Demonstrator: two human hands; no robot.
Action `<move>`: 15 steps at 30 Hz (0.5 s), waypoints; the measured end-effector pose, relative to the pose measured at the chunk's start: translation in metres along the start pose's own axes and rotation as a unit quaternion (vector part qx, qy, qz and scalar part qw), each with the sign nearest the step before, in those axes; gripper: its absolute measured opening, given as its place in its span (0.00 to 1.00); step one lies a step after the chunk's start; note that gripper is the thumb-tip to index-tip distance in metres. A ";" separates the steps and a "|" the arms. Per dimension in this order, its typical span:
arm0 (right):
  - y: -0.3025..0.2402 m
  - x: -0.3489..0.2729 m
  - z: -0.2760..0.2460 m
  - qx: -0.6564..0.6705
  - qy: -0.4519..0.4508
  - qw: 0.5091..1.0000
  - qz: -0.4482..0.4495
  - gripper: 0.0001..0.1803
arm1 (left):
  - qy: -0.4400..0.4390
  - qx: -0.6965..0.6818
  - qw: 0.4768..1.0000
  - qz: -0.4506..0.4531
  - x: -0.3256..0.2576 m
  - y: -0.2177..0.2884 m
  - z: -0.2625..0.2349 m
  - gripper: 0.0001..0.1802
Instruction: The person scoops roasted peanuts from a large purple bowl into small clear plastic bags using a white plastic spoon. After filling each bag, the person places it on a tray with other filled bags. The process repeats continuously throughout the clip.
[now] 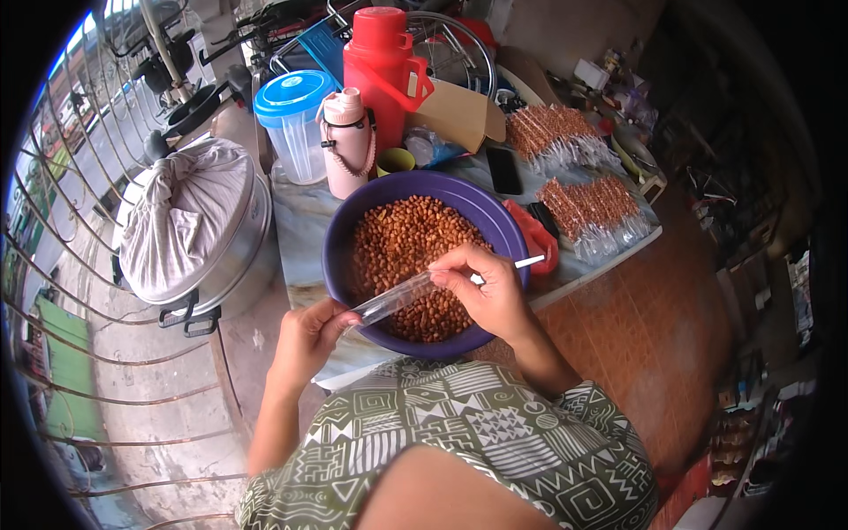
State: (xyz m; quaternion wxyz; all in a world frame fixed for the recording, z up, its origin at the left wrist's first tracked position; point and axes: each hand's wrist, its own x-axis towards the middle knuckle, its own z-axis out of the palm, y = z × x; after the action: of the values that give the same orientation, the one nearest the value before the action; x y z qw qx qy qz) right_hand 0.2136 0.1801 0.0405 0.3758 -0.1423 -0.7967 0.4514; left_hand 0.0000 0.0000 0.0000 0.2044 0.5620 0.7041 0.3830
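Observation:
A big purple bowl (495, 216) full of roasted peanuts (397, 238) sits on the table in front of me. My left hand (305, 340) pinches the near end of a long, narrow clear plastic bag (389, 300) that stretches over the bowl's near rim. My right hand (486, 287) holds the bag's other end above the peanuts and also grips a thin white stick (528, 261) that juts out to the right.
Two rows of filled narrow peanut packets (592, 208) lie on the table's right side, beside a dark phone (504, 170). Behind the bowl stand a pink bottle (346, 141), red thermos (382, 75) and blue-lidded clear jug (296, 124). A cloth-covered metal pot (199, 230) sits left.

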 end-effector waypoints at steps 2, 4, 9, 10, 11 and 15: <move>0.000 0.000 0.007 0.000 0.005 1.000 -0.022 0.06 | -0.009 0.024 1.000 0.015 -0.003 -0.003 -0.001 0.23; 0.004 0.002 0.006 -0.014 -0.001 1.000 -0.021 0.06 | -0.005 0.032 0.999 0.014 -0.003 -0.002 -0.004 0.27; 0.004 0.003 0.011 -0.057 0.014 0.997 -0.045 0.06 | 0.110 0.011 0.983 0.149 -0.002 0.007 -0.048 0.40; 0.004 0.002 0.015 -0.066 0.011 0.997 -0.048 0.06 | 0.119 0.023 0.980 0.156 0.001 0.017 -0.050 0.40; 0.005 0.001 0.019 -0.061 0.008 0.997 -0.044 0.06 | 0.129 0.035 0.977 0.165 0.007 0.033 -0.044 0.40; 0.003 0.003 0.030 -0.046 -0.011 0.998 -0.048 0.05 | 0.035 0.009 0.987 0.155 0.033 0.057 0.003 0.24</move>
State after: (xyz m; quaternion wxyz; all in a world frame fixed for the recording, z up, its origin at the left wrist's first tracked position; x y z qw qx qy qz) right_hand 0.1893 0.1651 0.0296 0.3815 -0.1166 -0.8264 0.3974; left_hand 0.0289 0.0363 0.0468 0.1131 0.6520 0.6188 0.4233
